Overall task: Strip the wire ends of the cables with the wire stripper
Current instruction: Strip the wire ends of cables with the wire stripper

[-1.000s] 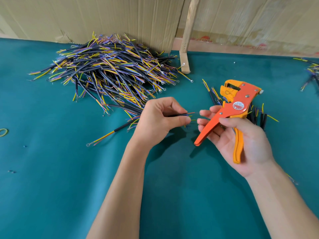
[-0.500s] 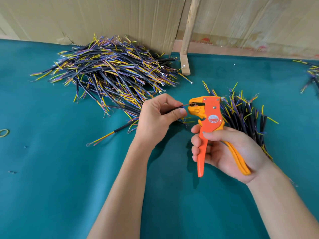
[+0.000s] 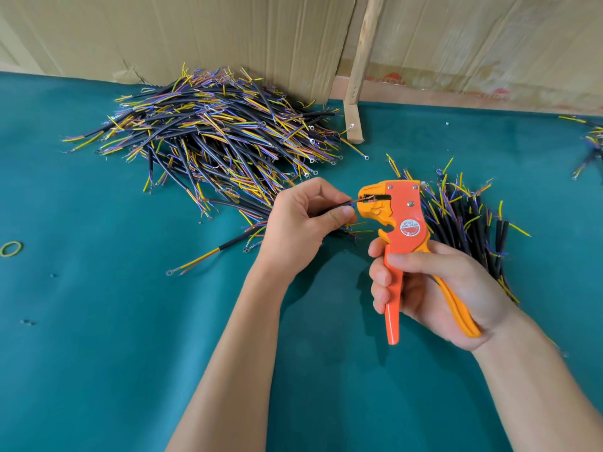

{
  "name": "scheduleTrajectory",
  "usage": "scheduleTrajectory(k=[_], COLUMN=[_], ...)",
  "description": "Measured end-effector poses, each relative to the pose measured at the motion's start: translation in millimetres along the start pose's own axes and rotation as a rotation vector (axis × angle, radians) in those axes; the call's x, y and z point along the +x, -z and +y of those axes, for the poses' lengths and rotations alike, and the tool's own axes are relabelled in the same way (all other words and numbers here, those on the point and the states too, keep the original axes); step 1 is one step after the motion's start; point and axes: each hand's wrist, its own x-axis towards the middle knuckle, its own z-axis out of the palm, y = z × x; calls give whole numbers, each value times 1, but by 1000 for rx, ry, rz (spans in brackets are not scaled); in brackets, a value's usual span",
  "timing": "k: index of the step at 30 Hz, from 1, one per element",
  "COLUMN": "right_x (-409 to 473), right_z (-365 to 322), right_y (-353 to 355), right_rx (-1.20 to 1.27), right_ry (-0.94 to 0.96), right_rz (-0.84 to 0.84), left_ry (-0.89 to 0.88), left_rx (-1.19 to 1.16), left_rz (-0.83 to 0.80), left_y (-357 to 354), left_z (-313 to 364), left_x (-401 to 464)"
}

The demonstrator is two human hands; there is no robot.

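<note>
My right hand (image 3: 434,288) grips the handles of an orange wire stripper (image 3: 403,230), held upright with its jaws pointing left. My left hand (image 3: 300,226) pinches a short black cable (image 3: 332,208) between thumb and forefinger. The cable's thin coloured wire ends lie inside the stripper's jaws (image 3: 372,200). A large heap of black cables (image 3: 215,138) with yellow, blue and red wire ends lies behind my left hand. A smaller bundle of black cables (image 3: 470,223) lies behind my right hand, partly hidden by it.
Everything lies on a green cloth table (image 3: 98,337). Cardboard sheets (image 3: 228,37) and a wooden post (image 3: 357,93) stand along the far edge. One loose cable (image 3: 208,256) lies left of my left wrist. A green rubber band (image 3: 11,248) lies far left. More cables (image 3: 590,141) lie far right.
My right hand turned the stripper upright and brought its jaws to the cable. The wire ends went from outside the jaws to inside them. My left hand stayed almost still.
</note>
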Motion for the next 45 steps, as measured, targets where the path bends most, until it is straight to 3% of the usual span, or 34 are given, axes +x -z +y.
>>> scheduleTrajectory(k=[45], right_x=[2], right_z=[2], right_y=[-3], right_rx=[-31], right_ry=[30], right_rz=[51], left_ry=[2], left_rx=[20], left_rz=[-22], left_y=[1], left_z=[-4], left_x=[1])
